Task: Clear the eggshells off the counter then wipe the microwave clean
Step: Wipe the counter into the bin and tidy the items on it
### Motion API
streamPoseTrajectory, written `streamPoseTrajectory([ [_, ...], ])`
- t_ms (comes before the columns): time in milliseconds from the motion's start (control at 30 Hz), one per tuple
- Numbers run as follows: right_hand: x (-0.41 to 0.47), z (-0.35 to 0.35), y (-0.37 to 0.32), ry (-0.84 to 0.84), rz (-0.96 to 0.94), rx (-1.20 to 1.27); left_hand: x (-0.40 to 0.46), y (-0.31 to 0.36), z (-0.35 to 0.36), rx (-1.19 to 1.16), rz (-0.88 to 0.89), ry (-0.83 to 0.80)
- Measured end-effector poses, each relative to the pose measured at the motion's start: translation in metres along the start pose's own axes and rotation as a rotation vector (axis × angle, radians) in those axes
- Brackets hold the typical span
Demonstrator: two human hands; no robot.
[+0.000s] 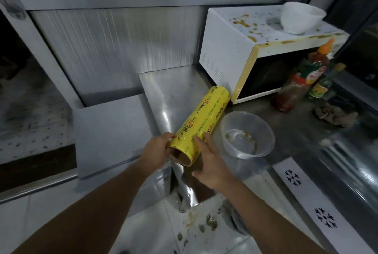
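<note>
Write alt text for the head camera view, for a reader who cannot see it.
A person's two hands hold the near end of a yellow cling-film roll above a steel counter, left hand gripping it, right hand against its side. Beside it sit a smeared clear plastic bowl and a stained white microwave topped by a white bowl.

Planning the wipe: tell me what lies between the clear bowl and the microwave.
Head view: bare steel counter, with the yellow wrap roll's far end at its left edge.
</note>
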State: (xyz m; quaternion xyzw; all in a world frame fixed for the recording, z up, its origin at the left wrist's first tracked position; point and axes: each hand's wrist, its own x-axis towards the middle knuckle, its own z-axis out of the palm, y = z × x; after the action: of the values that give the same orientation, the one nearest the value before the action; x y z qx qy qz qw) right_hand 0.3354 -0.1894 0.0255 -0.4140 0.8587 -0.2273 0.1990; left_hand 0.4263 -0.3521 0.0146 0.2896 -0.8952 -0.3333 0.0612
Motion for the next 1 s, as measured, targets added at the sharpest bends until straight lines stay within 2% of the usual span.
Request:
streamPoseTrajectory([
  [267,0.003,0.009,-0.058,0.179,0.130,0.027,0.018,-0.014,-0.040,-0.049,0.145,-0.069],
  [467,0.011,-0.004,-0.110,0.317,0.067,0.043,0.025,-0.005,-0.104,-0.068,0.195,0.009],
  [667,0.047,-0.050,-0.145,0.402,0.037,0.037,0.054,0.019,-0.153,-0.125,0.234,0.105],
  [900,0.088,-0.127,-0.140,0.361,0.028,0.032,0.108,0.062,-0.177,-0.195,0.286,0.153],
  [1000,0.111,-0.164,-0.127,0.329,0.041,0.040,0.139,0.086,-0.184,-0.218,0.339,0.098],
])
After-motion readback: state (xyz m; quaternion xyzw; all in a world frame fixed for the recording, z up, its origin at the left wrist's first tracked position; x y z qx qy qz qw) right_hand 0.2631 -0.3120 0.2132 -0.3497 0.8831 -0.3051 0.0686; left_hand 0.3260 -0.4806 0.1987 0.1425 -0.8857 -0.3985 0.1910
